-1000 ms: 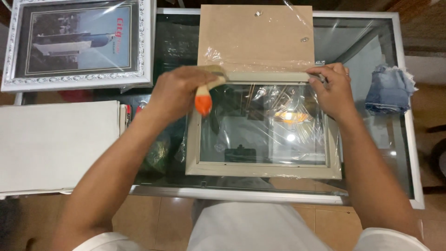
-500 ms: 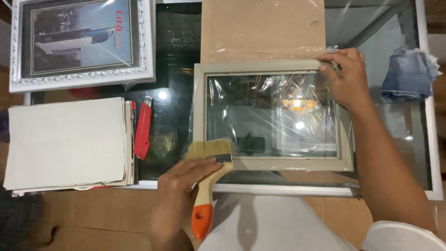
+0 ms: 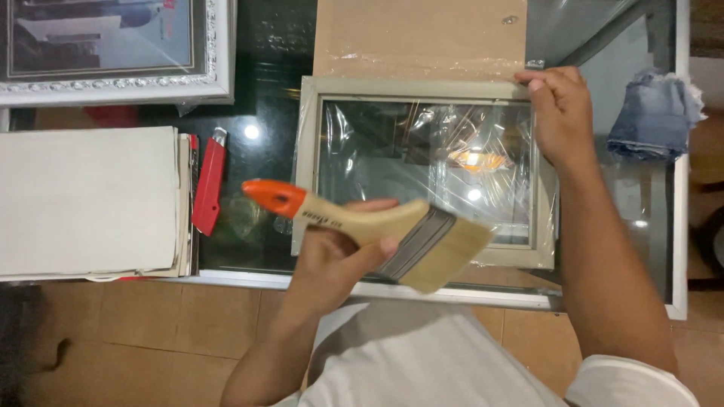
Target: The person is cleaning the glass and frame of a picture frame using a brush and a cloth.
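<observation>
Left hand (image 3: 339,252) w/ brush (image 3: 377,230) (bristles rightward), right hand (image 3: 558,113) on frame (image 3: 305,151)

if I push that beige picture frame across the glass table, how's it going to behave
The beige picture frame looks rigid, so it should move as one piece. Lying flat on the glass table, it would probably slide easily. Its loose plastic wrap may crinkle or slip under the right hand.

The left hand (image 3: 339,260) grips a wide paintbrush (image 3: 377,230) above the bench's near edge, orange handle tip pointing left. The right hand (image 3: 562,113) presses the far right corner of a beige picture frame (image 3: 418,87) wrapped in plastic film.
</observation>
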